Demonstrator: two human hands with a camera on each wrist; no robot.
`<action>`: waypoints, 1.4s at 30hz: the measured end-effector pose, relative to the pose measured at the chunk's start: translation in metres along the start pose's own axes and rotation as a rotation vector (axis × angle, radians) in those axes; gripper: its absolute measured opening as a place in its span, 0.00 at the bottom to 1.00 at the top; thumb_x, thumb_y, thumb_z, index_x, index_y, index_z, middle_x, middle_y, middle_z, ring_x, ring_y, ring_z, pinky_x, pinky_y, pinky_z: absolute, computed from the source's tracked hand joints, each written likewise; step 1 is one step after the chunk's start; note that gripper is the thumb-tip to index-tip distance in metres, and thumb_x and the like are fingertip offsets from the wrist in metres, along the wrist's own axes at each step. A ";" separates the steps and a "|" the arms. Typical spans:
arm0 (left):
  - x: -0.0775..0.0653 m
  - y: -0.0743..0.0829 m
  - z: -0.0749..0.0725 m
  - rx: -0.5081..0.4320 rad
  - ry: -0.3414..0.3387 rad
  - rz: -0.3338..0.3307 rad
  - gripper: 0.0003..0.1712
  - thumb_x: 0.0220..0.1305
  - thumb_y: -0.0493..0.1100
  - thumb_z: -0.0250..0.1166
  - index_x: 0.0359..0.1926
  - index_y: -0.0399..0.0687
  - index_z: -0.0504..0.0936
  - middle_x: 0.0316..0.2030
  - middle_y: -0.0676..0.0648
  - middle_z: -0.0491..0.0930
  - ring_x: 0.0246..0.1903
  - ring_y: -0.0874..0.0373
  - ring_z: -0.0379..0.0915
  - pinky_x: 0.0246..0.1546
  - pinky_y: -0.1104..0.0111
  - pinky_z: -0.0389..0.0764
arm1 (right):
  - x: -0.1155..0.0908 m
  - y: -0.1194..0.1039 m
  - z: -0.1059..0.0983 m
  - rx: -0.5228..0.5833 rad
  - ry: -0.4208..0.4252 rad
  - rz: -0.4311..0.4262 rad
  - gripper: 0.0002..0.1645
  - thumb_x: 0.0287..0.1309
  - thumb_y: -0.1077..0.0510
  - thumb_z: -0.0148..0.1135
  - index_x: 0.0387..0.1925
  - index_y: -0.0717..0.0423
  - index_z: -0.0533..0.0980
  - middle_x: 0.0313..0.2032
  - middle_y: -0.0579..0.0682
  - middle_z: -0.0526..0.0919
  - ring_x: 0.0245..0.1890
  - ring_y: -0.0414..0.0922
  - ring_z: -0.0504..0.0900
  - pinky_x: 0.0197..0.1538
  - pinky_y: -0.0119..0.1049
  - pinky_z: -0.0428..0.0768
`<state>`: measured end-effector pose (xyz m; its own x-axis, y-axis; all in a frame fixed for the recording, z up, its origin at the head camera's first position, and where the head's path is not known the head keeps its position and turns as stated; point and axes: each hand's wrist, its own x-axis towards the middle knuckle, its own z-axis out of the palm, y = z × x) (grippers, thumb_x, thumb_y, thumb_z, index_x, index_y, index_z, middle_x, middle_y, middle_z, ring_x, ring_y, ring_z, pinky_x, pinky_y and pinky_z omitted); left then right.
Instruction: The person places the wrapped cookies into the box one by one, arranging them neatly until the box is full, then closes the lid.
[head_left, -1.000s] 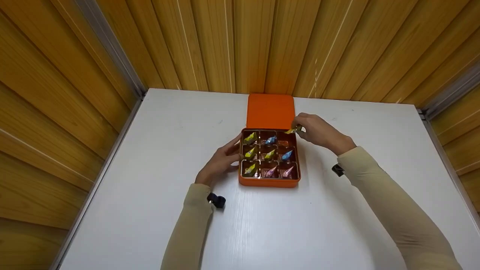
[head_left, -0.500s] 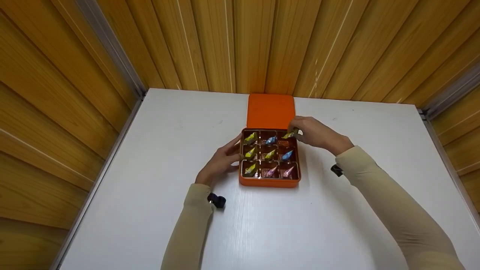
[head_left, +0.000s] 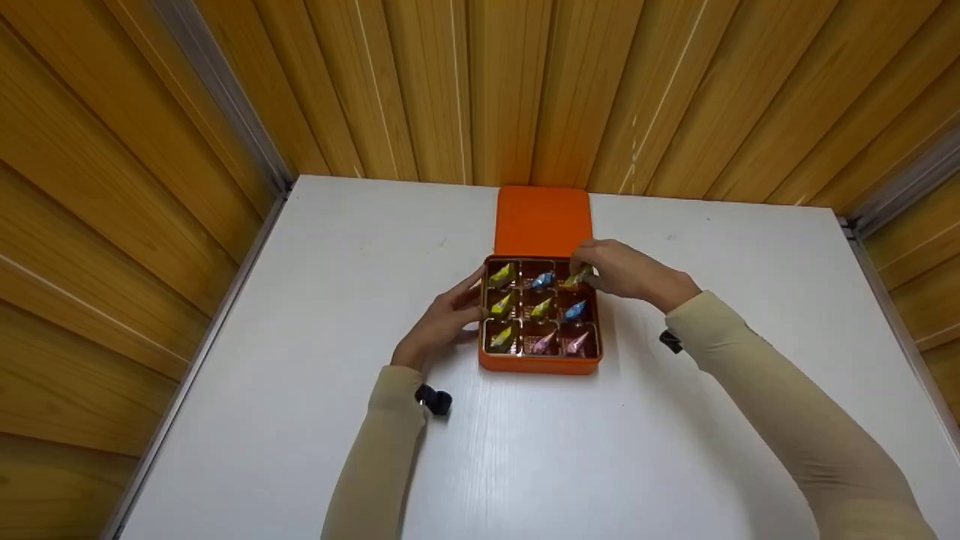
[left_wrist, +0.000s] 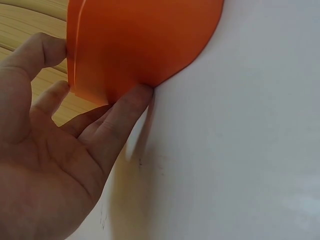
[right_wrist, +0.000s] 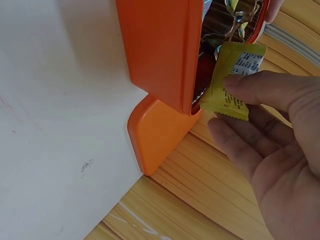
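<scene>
In the head view an orange box (head_left: pixel 540 365) stands on the white table, its inside split into small square compartments that hold wrapped candies. My right hand (head_left: pixel 628 271) pinches a yellow-wrapped candy (right_wrist: pixel 234 75) between thumb and fingers, at the back right compartment. Yellow candies (head_left: pixel 501 305) fill the left column and the middle cell. Blue candies (head_left: pixel 575 310) sit at back middle and middle right, pink candies (head_left: pixel 576 344) at front middle and front right. My left hand (head_left: pixel 441 324) rests its fingertips against the box's left side, fingers fairly straight.
Behind the box, its orange lid (head_left: pixel 544 221) lies towards the wood-panelled wall (head_left: pixel 420 90). The white table (head_left: pixel 337 262) extends to both sides and in front. A small black device (head_left: pixel 433 401) sits at each wrist.
The right hand has moved slightly left and down, bringing the yellow candy from above the box's back right edge into the back right compartment. The left hand stays put.
</scene>
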<state>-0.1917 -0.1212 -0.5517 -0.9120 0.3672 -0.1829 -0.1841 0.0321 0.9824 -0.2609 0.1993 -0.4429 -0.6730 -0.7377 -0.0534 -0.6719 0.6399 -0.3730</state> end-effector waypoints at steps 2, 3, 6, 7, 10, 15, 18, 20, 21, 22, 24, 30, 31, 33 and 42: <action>0.000 0.001 0.000 0.002 0.003 -0.001 0.47 0.72 0.39 0.65 0.83 0.78 0.58 0.79 0.47 0.63 0.67 0.47 0.73 0.55 0.52 0.85 | 0.001 -0.001 0.000 0.002 -0.013 0.005 0.10 0.63 0.74 0.70 0.45 0.65 0.85 0.44 0.57 0.85 0.46 0.55 0.84 0.54 0.52 0.85; 0.000 0.001 0.000 0.003 0.003 0.001 0.47 0.73 0.38 0.65 0.83 0.78 0.58 0.79 0.47 0.63 0.67 0.47 0.73 0.55 0.51 0.85 | 0.001 -0.001 0.000 -0.001 -0.018 0.005 0.10 0.63 0.74 0.70 0.45 0.65 0.85 0.44 0.58 0.85 0.46 0.55 0.84 0.55 0.52 0.85; 0.001 0.001 0.000 0.005 0.005 0.002 0.47 0.73 0.38 0.64 0.83 0.77 0.58 0.79 0.47 0.63 0.68 0.47 0.72 0.55 0.51 0.85 | 0.002 -0.002 0.000 -0.010 -0.027 0.007 0.11 0.63 0.73 0.70 0.46 0.65 0.86 0.44 0.58 0.85 0.47 0.56 0.84 0.55 0.53 0.85; 0.001 0.001 0.001 0.004 0.005 0.001 0.46 0.73 0.38 0.64 0.83 0.77 0.58 0.79 0.47 0.63 0.68 0.47 0.72 0.54 0.51 0.86 | 0.003 -0.002 0.000 -0.014 -0.029 0.007 0.11 0.63 0.73 0.71 0.46 0.65 0.86 0.44 0.58 0.85 0.47 0.56 0.84 0.55 0.53 0.85; 0.002 0.002 0.001 0.006 0.007 -0.001 0.47 0.73 0.39 0.65 0.83 0.77 0.57 0.79 0.47 0.63 0.68 0.47 0.72 0.54 0.52 0.86 | 0.003 -0.001 0.001 -0.021 -0.032 0.021 0.11 0.62 0.73 0.71 0.46 0.64 0.86 0.44 0.58 0.85 0.46 0.56 0.84 0.55 0.53 0.85; 0.003 0.001 0.001 0.008 0.003 0.009 0.47 0.73 0.39 0.65 0.84 0.75 0.57 0.79 0.46 0.62 0.68 0.46 0.72 0.55 0.51 0.85 | 0.004 0.002 0.004 -0.027 -0.035 0.049 0.12 0.62 0.73 0.72 0.46 0.64 0.86 0.45 0.58 0.85 0.47 0.56 0.84 0.56 0.54 0.85; 0.003 0.002 0.001 0.005 0.003 0.007 0.47 0.73 0.38 0.65 0.83 0.75 0.57 0.79 0.45 0.62 0.68 0.47 0.72 0.55 0.51 0.85 | 0.005 0.003 0.005 -0.029 -0.038 0.072 0.12 0.63 0.73 0.71 0.47 0.64 0.86 0.47 0.59 0.85 0.48 0.56 0.84 0.57 0.54 0.84; 0.003 0.003 0.001 0.000 0.006 0.001 0.47 0.73 0.38 0.65 0.83 0.75 0.58 0.79 0.46 0.62 0.68 0.47 0.72 0.56 0.51 0.85 | 0.005 0.004 0.006 -0.033 -0.038 0.081 0.12 0.63 0.72 0.71 0.48 0.64 0.85 0.47 0.59 0.86 0.49 0.56 0.84 0.58 0.54 0.84; 0.003 0.003 0.002 -0.001 0.007 0.000 0.47 0.73 0.38 0.65 0.83 0.75 0.58 0.79 0.46 0.62 0.68 0.47 0.72 0.56 0.51 0.85 | 0.005 0.004 0.007 -0.035 -0.034 0.080 0.12 0.63 0.72 0.71 0.48 0.64 0.85 0.47 0.59 0.86 0.48 0.56 0.84 0.58 0.55 0.84; 0.003 0.003 0.002 -0.001 0.007 -0.001 0.47 0.73 0.38 0.65 0.83 0.75 0.58 0.79 0.46 0.62 0.68 0.48 0.72 0.56 0.51 0.85 | 0.004 0.004 0.007 -0.037 -0.030 0.077 0.11 0.64 0.72 0.70 0.48 0.64 0.85 0.47 0.59 0.86 0.48 0.56 0.84 0.58 0.54 0.84; 0.003 0.004 0.003 0.004 0.009 -0.001 0.47 0.73 0.38 0.65 0.83 0.75 0.58 0.79 0.46 0.62 0.69 0.48 0.71 0.56 0.51 0.85 | 0.004 0.005 0.008 -0.048 -0.018 0.055 0.11 0.64 0.72 0.70 0.47 0.65 0.85 0.46 0.59 0.86 0.47 0.56 0.84 0.57 0.54 0.85; 0.003 0.004 0.004 0.009 0.013 -0.003 0.46 0.73 0.38 0.64 0.83 0.76 0.57 0.79 0.46 0.62 0.70 0.49 0.69 0.56 0.49 0.84 | 0.002 0.007 0.009 -0.073 0.013 0.003 0.11 0.60 0.75 0.71 0.45 0.66 0.85 0.44 0.59 0.86 0.46 0.57 0.85 0.55 0.55 0.85; 0.003 0.004 0.003 0.003 0.013 -0.004 0.47 0.73 0.38 0.64 0.83 0.76 0.58 0.79 0.46 0.62 0.70 0.48 0.69 0.56 0.49 0.84 | 0.001 0.007 0.009 -0.071 0.014 0.007 0.12 0.60 0.76 0.71 0.45 0.65 0.85 0.44 0.59 0.86 0.47 0.57 0.85 0.56 0.55 0.84; 0.002 0.003 0.003 -0.004 0.010 -0.006 0.47 0.73 0.38 0.65 0.83 0.76 0.58 0.80 0.46 0.61 0.71 0.47 0.69 0.57 0.48 0.84 | 0.000 0.007 0.009 -0.057 0.011 0.024 0.13 0.60 0.75 0.71 0.46 0.65 0.86 0.45 0.59 0.86 0.48 0.57 0.85 0.57 0.55 0.84; 0.000 0.002 0.003 0.045 0.020 -0.013 0.47 0.71 0.41 0.66 0.83 0.79 0.58 0.79 0.46 0.62 0.67 0.47 0.73 0.56 0.51 0.85 | -0.001 0.014 0.012 0.037 0.060 0.032 0.13 0.62 0.75 0.70 0.48 0.64 0.86 0.47 0.58 0.86 0.50 0.57 0.84 0.58 0.55 0.83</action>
<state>-0.1911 -0.1186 -0.5492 -0.9170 0.3474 -0.1960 -0.1796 0.0792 0.9806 -0.2653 0.2064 -0.4592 -0.7118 -0.7023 -0.0110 -0.6386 0.6537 -0.4059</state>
